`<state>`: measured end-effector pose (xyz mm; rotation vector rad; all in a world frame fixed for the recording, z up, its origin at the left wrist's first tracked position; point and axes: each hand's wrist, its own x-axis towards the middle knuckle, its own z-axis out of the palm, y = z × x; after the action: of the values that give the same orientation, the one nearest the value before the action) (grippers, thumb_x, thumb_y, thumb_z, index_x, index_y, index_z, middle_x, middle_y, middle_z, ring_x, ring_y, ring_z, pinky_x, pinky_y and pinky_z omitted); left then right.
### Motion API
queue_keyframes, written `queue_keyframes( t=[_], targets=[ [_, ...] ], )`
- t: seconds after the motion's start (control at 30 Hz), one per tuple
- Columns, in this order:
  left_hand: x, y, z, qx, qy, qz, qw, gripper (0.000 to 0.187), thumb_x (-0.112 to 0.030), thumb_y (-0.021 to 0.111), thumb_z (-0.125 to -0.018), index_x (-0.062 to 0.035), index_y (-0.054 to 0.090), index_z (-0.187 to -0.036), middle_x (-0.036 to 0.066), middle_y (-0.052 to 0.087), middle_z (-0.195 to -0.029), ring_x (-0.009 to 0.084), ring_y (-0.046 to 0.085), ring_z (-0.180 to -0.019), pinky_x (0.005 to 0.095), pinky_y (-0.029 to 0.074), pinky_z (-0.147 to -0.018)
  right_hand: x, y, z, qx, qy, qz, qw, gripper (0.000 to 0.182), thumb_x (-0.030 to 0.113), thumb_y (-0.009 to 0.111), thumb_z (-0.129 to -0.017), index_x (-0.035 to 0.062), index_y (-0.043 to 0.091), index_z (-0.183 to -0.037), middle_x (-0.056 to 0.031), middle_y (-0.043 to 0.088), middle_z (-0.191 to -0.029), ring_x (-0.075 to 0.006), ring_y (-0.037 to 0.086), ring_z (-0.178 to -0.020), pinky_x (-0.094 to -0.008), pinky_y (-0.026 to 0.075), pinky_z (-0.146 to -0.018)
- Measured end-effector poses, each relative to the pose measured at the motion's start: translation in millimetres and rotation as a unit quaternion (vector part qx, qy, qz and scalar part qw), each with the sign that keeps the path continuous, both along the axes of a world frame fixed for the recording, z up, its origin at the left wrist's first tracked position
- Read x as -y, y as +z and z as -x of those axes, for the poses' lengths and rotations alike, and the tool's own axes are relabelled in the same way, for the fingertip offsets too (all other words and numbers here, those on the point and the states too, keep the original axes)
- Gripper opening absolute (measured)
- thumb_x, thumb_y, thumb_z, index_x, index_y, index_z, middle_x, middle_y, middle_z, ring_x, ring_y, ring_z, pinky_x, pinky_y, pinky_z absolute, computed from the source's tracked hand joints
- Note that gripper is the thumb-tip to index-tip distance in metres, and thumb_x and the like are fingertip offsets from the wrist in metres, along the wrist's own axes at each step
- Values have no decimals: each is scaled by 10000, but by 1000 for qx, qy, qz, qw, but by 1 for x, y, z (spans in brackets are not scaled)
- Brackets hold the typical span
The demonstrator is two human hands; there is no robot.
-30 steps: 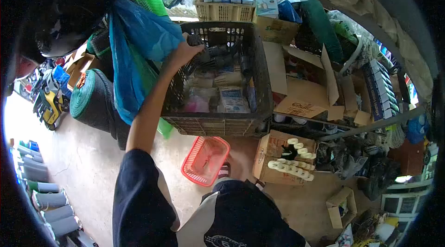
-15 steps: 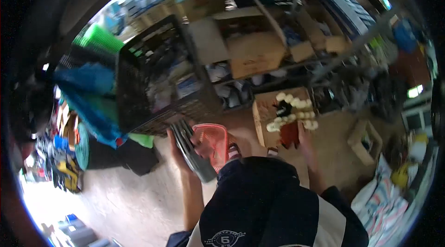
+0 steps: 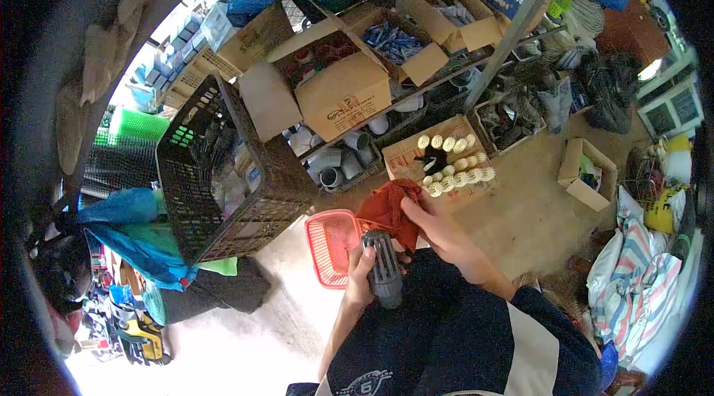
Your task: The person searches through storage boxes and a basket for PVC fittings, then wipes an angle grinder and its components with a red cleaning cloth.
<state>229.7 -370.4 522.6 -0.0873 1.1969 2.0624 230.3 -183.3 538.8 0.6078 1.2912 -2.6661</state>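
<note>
- From where I stand, the person's left hand [image 3: 361, 275] is low in the center of the frame, closed around a gray slotted plastic strainer [image 3: 384, 269], the thumb lying along its side.
- The strainer is tilted slightly, its ribbed end toward the top of the frame and its smooth, narrower end toward the bottom, in front of the person's dark shirt [image 3: 446, 322].
- The right hand [image 3: 439, 231], just right of center, pinches a rust-red cloth [image 3: 392, 210] between thumb and fingers.
- The cloth hangs bunched beside the strainer's ribbed end; I cannot tell whether the two touch.
- Left of the hands, a red plastic basket [image 3: 318, 251] with slotted walls sits on the floor [image 3: 282, 277], partly behind the cloth and the left hand.
- Just above the right hand, cream ribbed plastic pieces [image 3: 461, 179] lie in rows on a cardboard box [image 3: 402, 161], with a small black item [image 3: 431, 165] among them.
- At center left, a large black plastic crate [image 3: 279, 206] appears tilted and holds a jumble of parts; blue plastic sheeting [image 3: 134, 236] bunches at its lower left.
- In the upper center, an open carton [image 3: 346, 102] stands with its flaps spread, and gray pipe fittings [image 3: 346, 162] are piled below it.
- At the right, a small open box [image 3: 587, 186] sits on the floor above a striped woven sack [image 3: 632, 281].
</note>
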Motion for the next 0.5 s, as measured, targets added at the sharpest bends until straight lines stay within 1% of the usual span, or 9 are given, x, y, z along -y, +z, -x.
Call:
queue_keyframes(
  t=[0.1,0.13,0.23,0.3,0.33,0.37,0.43,0.5],
  targets=[
    [-1,-4,0,5,24,-18,1000,599,-494,565,-952,60,540,-1178,177,665,-963,262,696,-843,371,594,-724,-12,-10,-8,2,81,59,995,646,170,722,-912,66,382,-1451,-67,621,-1218,-173,603,-1120,-305,542,-854],
    [-1,-5,1,-6,26,-6,1000,601,-491,571,-949,61,538,-1184,176,665,-962,260,694,-845,372,594,-729,-15,-16,-11,45,87,69,993,805,151,782,-849,87,308,-1497,-103,601,-1254,-207,614,-1128,-311,566,-807],
    [-2,-3,5,-37,46,23,998,606,-480,589,-944,65,530,-1202,175,664,-959,253,690,-839,376,594,-739,-17,-19,-12,13,80,98,992,841,155,795,-835,79,294,-1507,-112,572,-1294,-216,603,-1140,-324,562,-841],
    [-5,5,10,-56,74,38,995,607,-468,597,-943,67,523,-1220,173,665,-956,251,690,-820,378,594,-737,-19,-40,-17,-19,49,-79,995,815,141,779,-848,75,298,-1503,-110,538,-1339,-219,589,-1155,-328,558,-855],
    [-6,5,12,-45,82,35,995,611,-467,586,-947,63,515,-1242,165,666,-924,245,688,-797,373,593,-724,-21,-48,-19,-35,32,-167,985,802,133,771,-855,73,300,-1501,-109,521,-1362,-221,583,-1162,-330,556,-862],
    [-5,4,13,-43,84,30,995,609,-468,581,-949,61,514,-1244,164,665,-915,244,687,-794,372,593,-722,-24,-53,-24,-17,25,-139,990,781,131,768,-856,64,318,-1491,-108,508,-1375,-220,576,-1168,-328,551,-873],
    [0,-2,14,-37,86,22,995,607,-469,573,-952,58,513,-1249,162,664,-895,241,685,-788,370,592,-719,-27,-39,-30,24,11,-82,996,741,127,764,-859,45,354,-1471,-107,483,-1403,-217,562,-1180,-325,541,-895],
    [0,-5,13,-23,83,6,996,604,-477,550,-958,52,517,-1248,160,663,-881,235,682,-792,364,585,-726,-29,-54,-34,25,32,-28,999,698,143,769,-856,28,402,-1439,-117,478,-1409,-213,557,-1187,-322,535,-906]
  ],
)
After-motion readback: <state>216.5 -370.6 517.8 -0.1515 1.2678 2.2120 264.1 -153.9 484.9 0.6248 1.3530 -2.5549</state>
